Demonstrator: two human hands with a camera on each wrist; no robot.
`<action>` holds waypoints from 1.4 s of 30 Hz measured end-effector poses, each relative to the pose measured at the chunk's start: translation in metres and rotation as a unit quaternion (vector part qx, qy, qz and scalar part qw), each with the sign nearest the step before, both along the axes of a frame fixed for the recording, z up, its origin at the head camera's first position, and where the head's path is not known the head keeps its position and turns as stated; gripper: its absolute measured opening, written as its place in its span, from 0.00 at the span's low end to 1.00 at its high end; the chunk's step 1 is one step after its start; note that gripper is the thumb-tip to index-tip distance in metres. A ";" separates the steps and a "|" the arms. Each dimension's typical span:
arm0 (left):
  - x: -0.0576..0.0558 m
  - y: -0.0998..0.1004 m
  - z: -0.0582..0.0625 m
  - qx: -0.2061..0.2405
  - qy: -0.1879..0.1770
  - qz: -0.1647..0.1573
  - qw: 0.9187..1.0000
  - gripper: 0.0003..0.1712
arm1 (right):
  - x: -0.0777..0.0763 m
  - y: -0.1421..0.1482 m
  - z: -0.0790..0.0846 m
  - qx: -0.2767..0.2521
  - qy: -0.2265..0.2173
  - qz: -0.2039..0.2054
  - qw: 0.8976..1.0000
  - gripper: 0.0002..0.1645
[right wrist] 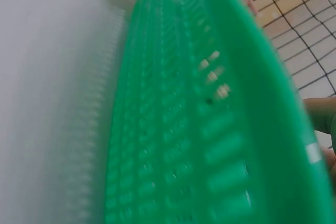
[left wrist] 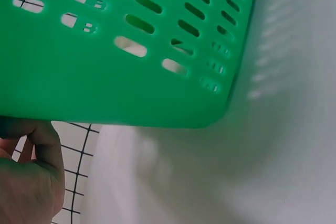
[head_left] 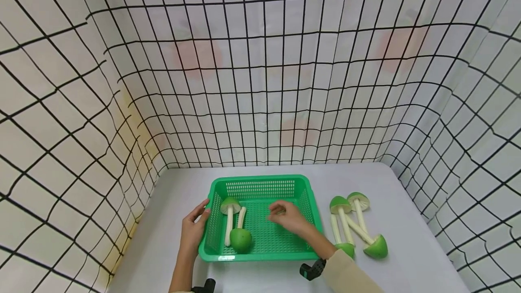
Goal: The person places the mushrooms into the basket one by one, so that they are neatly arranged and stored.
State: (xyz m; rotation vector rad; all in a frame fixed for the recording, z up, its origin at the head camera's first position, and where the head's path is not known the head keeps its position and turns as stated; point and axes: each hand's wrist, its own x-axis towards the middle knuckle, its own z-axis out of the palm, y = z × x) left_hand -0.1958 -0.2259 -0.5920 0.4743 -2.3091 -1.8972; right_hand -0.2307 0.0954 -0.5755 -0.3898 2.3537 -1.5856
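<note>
A green plastic basket (head_left: 252,257) stands on the table with two green-capped toy mushrooms inside. One mushroom (head_left: 229,225) lies cap away from me along the left side. The other mushroom (head_left: 241,240) has its round cap toward me. My left hand (head_left: 193,229) holds the basket's left rim, its fingertips at the edge; the left wrist view shows this hand (left wrist: 31,171) bent against the rim. Over the middle of the basket is my right hand (head_left: 290,217), fingers loosely bent and nothing between them. The right wrist view shows mostly the basket's slotted wall (right wrist: 184,108).
Several more green-capped mushrooms (head_left: 346,229) lie in a loose, overlapping group on the white table (head_left: 407,238), right of the basket. A black net (head_left: 264,62) over pale walls surrounds the table's back and sides.
</note>
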 end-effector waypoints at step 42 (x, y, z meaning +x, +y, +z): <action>-0.006 0.003 -0.002 -0.050 0.003 -0.013 0.999 0.21 | 0.001 0.156 0.044 0.035 0.088 -0.122 0.988 0.23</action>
